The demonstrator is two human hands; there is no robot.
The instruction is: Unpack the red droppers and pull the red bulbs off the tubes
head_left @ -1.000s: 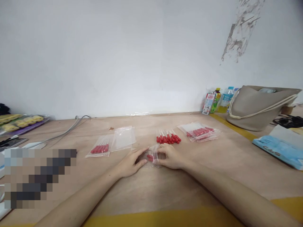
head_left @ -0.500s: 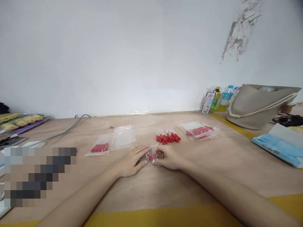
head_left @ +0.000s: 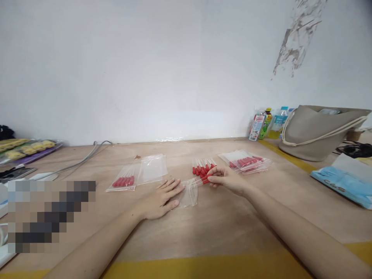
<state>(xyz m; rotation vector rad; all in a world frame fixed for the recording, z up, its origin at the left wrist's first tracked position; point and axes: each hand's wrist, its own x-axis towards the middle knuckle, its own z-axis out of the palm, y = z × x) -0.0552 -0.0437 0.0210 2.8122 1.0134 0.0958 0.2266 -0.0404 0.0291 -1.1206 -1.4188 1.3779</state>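
My left hand (head_left: 161, 198) lies flat with fingers spread on a small clear plastic bag (head_left: 190, 193) on the wooden table (head_left: 203, 228). My right hand (head_left: 226, 179) is closed in a pinch on a few red-bulbed droppers (head_left: 204, 179), their clear stems pointing left toward the bag's mouth. Just behind lies a loose pile of the same red-bulbed droppers (head_left: 202, 167).
A filled bag of droppers (head_left: 123, 181) and an empty clear bag (head_left: 152, 168) lie to the left; several filled bags (head_left: 245, 161) sit to the right. Bottles (head_left: 266, 124), a beige tote (head_left: 316, 131) and a blue packet (head_left: 343, 182) stand at the far right; a grey cable (head_left: 81, 159) runs left.
My right hand left the bag's mouth, moved back and right to the loose pile, and now pinches a few droppers. My left hand stayed flat on the bag.
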